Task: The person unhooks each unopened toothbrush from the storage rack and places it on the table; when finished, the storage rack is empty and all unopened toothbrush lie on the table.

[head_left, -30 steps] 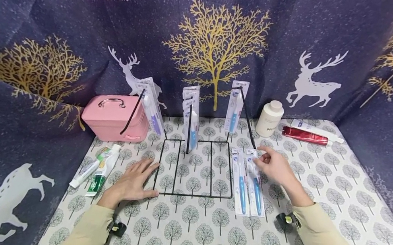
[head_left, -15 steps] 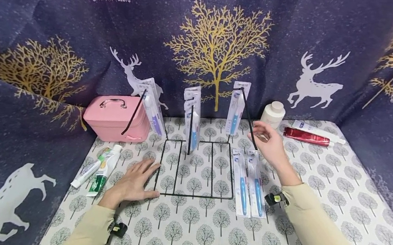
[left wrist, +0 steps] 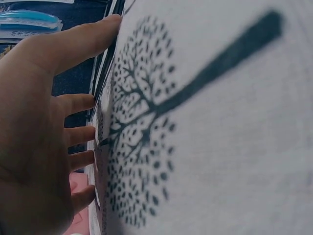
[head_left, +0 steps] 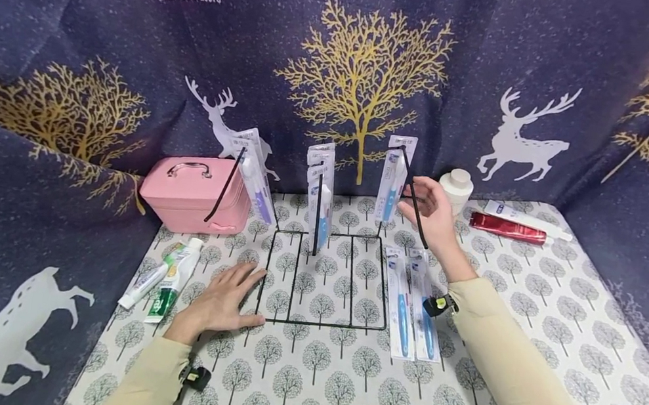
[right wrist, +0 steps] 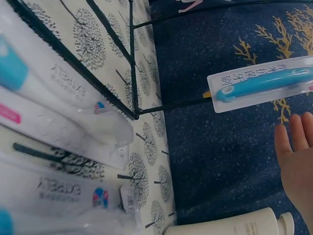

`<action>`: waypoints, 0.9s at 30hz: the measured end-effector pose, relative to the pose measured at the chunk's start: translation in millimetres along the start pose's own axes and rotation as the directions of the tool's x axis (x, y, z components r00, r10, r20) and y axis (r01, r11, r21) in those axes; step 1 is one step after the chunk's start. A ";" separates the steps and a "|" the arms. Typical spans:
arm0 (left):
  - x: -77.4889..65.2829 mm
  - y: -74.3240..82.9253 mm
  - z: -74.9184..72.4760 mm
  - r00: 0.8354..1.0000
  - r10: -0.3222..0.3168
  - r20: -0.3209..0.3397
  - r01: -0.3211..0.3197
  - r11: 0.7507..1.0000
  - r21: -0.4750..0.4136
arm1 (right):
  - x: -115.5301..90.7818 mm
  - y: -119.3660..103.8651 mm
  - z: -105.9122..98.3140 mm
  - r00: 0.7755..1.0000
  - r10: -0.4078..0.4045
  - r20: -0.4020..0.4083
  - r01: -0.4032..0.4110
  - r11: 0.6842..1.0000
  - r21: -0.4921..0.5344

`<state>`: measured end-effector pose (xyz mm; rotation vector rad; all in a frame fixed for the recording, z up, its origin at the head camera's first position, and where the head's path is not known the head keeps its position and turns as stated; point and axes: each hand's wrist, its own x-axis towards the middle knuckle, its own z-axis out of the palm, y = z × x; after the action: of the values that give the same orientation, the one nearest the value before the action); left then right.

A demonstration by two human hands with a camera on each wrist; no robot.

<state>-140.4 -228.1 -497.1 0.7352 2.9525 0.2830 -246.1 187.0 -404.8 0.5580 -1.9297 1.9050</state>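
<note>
My left hand (head_left: 222, 300) rests on the tablecloth with its fingers spread, at the left side of a black wire rack (head_left: 320, 323). In the left wrist view the thumb reaches the rack's edge. My right hand (head_left: 432, 217) is raised beside the rack's right hook, its fingers extended and holding nothing. Close to its fingertips hangs a packaged blue toothbrush (head_left: 390, 189); the right wrist view shows a gap between the fingers and this pack (right wrist: 264, 84). Two packaged blue toothbrushes (head_left: 401, 306) (head_left: 424, 312) lie side by side right of the rack, below that hand.
Several toothbrush packs (head_left: 317, 195) hang on the middle hook, and purple ones (head_left: 258, 182) on the left hook. A pink case (head_left: 191, 195) and toothpaste tubes (head_left: 170, 279) lie left. A white bottle (head_left: 457, 187) and a red tube (head_left: 506, 227) are at right.
My right hand has moved away from the tops of the lying toothbrush packs, up and left toward the hanging toothbrush. The left hand has stayed in place.
</note>
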 end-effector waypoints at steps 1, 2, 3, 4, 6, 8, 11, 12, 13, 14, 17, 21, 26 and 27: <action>0.0 0.5 0.0 1.000 -0.004 0.005 0.004 1.000 -0.001 | 1.5 1.1 1.5 1.000 -0.005 0.001 0.005 1.000 0.016; -0.1 0.9 0.0 1.000 -0.004 0.007 0.004 1.000 -0.006 | 2.8 2.2 3.1 1.000 -0.009 -0.001 0.009 0.999 0.033; -0.1 1.4 0.1 1.000 -0.005 0.012 0.005 1.000 -0.011 | 4.0 3.3 4.6 1.000 -0.018 -0.005 0.018 0.999 0.045; -0.1 1.9 0.1 1.000 -0.001 0.012 0.001 1.000 -0.016 | 5.0 4.3 6.0 1.000 -0.027 -0.008 0.027 0.998 0.058; 0.4 1.9 0.6 1.000 0.001 0.013 -0.001 1.000 -0.022 | 7.6 5.8 9.5 0.999 -0.040 -0.022 0.041 0.996 0.078; 1.0 1.0 1.6 1.000 0.006 0.007 -0.006 1.000 -0.015 | 9.9 6.1 13.7 0.998 -0.046 -0.034 0.049 0.995 0.092; 1.3 -1.4 2.1 1.000 0.004 0.000 -0.004 1.000 0.002 | 13.3 4.2 20.4 0.998 -0.042 -0.050 0.046 0.995 0.093; 1.3 -2.1 2.0 1.000 0.002 0.001 -0.002 1.000 0.007 | 14.2 3.4 22.4 0.998 -0.042 -0.056 0.047 0.995 0.093; 1.5 -2.5 1.5 1.000 -0.001 0.005 0.001 1.000 0.007 | 14.6 2.4 23.9 0.997 -0.041 -0.064 0.047 0.995 0.085; 1.5 -2.6 0.7 1.000 -0.002 0.009 0.002 1.000 0.003 | 15.0 1.9 25.1 0.997 -0.042 -0.072 0.047 0.996 0.075; 2.4 -2.8 -0.8 1.000 -0.005 0.018 0.005 1.000 -0.001 | 15.7 2.5 27.4 0.994 -0.048 -0.095 0.051 0.998 0.035; 2.9 -3.1 -0.9 1.000 -0.005 0.020 0.005 1.000 0.004 | 16.7 8.8 28.8 0.992 -0.054 -0.114 0.053 0.998 -0.017; 2.8 -2.5 0.3 1.000 -0.014 0.025 0.014 1.000 0.002 | 17.6 19.4 28.6 0.990 -0.045 -0.131 0.035 0.996 -0.076; 2.8 -2.2 0.6 1.000 -0.015 0.025 0.015 1.000 0.000 | 17.5 21.0 28.5 0.990 -0.042 -0.133 0.032 0.997 -0.073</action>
<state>-143.7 -228.6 -498.2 0.7111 2.9332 0.2717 -271.6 158.2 -414.1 0.4303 -1.8799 1.7953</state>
